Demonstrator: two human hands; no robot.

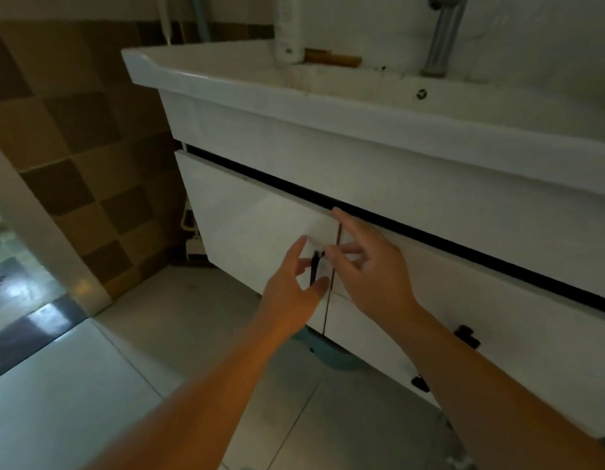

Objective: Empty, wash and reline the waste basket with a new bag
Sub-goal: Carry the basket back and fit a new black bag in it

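Below the white washbasin (pixel 247 83), at the seam where the two cabinet doors meet, reaching with both hands. Curling the left hand (pixel 294 283) around the small black handle (pixel 315 268) of the left door (pixel 253 225), thumb under and fingers over, though not clearly clamping yet; whether already gripping or only closing in, cannot tell for certain. Spreading the right hand (pixel 369 266) loose and released against the right door (pixel 481 317), forefinger stretched up toward the dark gap beneath the washbasin, other fingertips touching the panel just beside the seam, grasping nothing. Probably steadying the right door so that only the left one swings, or feeling for the edge to help pull. Likely opening the cupboard under the washbasin to fetch a fresh bag or cleaning supplies, judging from the task alone. Peeking out under the cabinet, directly below the seam, a rounded teal shape (pixel 331 354) on the floor, possibly the waste basket or a basin, too hidden to say which; otherwise not seeing the waste basket anywhere. Standing on the washbasin's back ledge, a white bottle (pixel 289 32) and a grey tap (pixel 440 39), both well above the hands and not being touched.
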